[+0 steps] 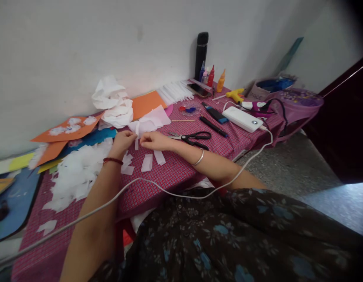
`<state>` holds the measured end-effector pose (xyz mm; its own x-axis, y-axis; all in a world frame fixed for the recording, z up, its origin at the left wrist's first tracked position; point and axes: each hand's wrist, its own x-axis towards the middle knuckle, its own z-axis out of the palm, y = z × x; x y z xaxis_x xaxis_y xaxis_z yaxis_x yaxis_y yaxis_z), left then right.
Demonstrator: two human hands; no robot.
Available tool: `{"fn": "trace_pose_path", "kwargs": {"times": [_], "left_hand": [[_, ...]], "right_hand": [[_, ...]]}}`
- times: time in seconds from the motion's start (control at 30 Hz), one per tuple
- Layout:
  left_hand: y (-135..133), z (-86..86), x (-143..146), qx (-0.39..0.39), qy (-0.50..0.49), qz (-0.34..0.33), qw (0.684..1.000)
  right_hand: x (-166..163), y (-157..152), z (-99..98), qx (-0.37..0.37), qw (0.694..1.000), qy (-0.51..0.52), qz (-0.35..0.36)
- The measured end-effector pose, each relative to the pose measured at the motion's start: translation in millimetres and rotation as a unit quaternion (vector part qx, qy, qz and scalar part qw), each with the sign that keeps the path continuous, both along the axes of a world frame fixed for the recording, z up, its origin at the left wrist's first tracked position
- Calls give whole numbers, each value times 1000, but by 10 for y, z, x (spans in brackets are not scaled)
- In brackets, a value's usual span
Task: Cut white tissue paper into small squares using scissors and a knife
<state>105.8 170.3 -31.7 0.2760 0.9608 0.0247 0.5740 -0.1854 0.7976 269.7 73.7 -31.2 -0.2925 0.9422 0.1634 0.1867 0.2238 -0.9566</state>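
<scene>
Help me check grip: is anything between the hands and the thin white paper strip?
Nothing visible: left hand and right hand both seem to pinch the thin white paper strip directly; black-handled scissors lie apart, to the right.

Illumination is soft, even daylight, brightest on the wall [66,47] and in a pale bluish patch on the floor [340,203] at lower right. Shadows on the surface [175,172] are faint. The upper right corner vignettes dark. Wide-angle distortion bends the edges. Focus is sharp at the left hand [122,141] and right hand [153,140].
</scene>
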Motion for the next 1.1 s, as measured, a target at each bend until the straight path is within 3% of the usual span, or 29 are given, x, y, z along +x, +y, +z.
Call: {"fn": "trace_pose_path", "kwargs": {"times": [0.07, 0.17, 0.33, 0.4, 0.67, 0.77, 0.93, 1.1], "left_hand": [[-192, 42, -22, -35, -82, -26, 996], [-507, 100, -72, -97, -183, -85, 975], [-809, 79, -112, -266, -355, -164, 881], [-834, 53, -98, -277, -372, -169, 870], [-883, 75, -50, -277, -416, -147, 854], [-899, 85, -55, -279, -404, -166, 855], [-884, 89, -53, -271, -379, -153, 872], [-829, 70, -59, -210, -376, -106, 896]], "right_hand": [[10, 31, -1, -26, 998, 41, -32], [26, 22, 35, -69, 992, 106, -21], [22, -54, 103, -99, 978, 178, 44], [7, -62, 98, -100, 974, 196, 48], [-21, 19, -6, -82, 974, 213, 3], [-28, 33, -7, -61, 978, 201, -16], [-60, -12, 59, -21, 983, 184, -12], [-60, -53, 61, -2, 985, 173, -8]]}}
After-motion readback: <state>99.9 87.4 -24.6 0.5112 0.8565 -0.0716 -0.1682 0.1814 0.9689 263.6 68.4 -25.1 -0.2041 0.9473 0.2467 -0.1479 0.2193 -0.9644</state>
